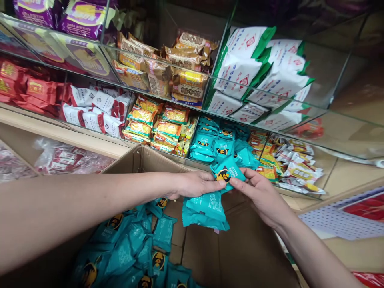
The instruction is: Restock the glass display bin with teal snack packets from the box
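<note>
Both of my hands hold teal snack packets above an open cardboard box. My left hand (196, 184) is closed, its thumb pressed on a teal packet (226, 172) with a dark round logo. Below it hangs a second teal packet (207, 210), seemingly under my left fingers. My right hand (258, 192) pinches the right edge of the upper packet. Beneath my arms, many loose teal packets (129, 244) lie in the cardboard box (234, 244). Just beyond my hands, stacked teal packets (220, 142) fill a shelf compartment.
Clear shelf dividers separate yellow snack packets (156, 124), red-and-white packets (96, 106) and mixed small packets (300, 160). On the upper shelf stand brown packets (162, 64), green-and-white packets (258, 72) and purple biscuit packs (84, 18). A plastic bag (70, 158) lies at left.
</note>
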Tool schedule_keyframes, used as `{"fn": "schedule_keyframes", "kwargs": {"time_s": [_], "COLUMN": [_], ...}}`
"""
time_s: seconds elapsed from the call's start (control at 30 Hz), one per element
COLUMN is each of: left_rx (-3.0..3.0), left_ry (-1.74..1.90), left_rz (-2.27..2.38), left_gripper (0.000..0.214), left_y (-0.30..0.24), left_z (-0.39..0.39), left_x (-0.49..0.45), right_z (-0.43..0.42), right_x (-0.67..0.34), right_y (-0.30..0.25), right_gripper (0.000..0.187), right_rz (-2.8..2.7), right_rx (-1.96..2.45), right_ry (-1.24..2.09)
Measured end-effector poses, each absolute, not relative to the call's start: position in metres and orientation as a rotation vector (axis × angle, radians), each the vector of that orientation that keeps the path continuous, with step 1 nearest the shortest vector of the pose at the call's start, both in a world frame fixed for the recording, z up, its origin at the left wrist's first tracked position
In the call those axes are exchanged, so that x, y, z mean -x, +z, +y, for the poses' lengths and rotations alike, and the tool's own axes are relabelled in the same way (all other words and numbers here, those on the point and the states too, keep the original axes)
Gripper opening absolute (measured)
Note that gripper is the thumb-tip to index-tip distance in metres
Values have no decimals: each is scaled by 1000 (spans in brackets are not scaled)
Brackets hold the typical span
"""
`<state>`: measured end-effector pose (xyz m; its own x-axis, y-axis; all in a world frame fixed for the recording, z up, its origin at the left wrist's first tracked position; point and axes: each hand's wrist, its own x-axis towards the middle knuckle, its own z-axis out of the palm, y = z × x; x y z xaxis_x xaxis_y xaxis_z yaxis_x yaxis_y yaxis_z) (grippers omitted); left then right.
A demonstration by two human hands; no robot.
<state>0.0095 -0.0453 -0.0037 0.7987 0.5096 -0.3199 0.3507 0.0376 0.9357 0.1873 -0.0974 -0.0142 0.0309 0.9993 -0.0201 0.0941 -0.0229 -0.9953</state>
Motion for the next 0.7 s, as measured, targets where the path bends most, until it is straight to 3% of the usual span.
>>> {"fn": "schedule_keyframes", "kwargs": {"time_s": [0.2, 0.43, 0.7], "left_rx": [-1573, -1550, -1669], "left_ry": [198, 161, 17], "left_rz": [812, 816, 786], "left_gripper": [47, 32, 31], "left_y": [-2, -3, -4], "left_z": [-46, -44, -47], "left_x": [-13, -12, -9], "right_z": [-91, -23, 48], "right_x": [-182, -201, -190], "right_y": [-12, 26, 27], "right_gripper": [50, 19, 24], "right_rz": [-924, -797, -670], "right_rx": [1166, 1083, 1064], "right_ry": [1052, 971, 534]}}
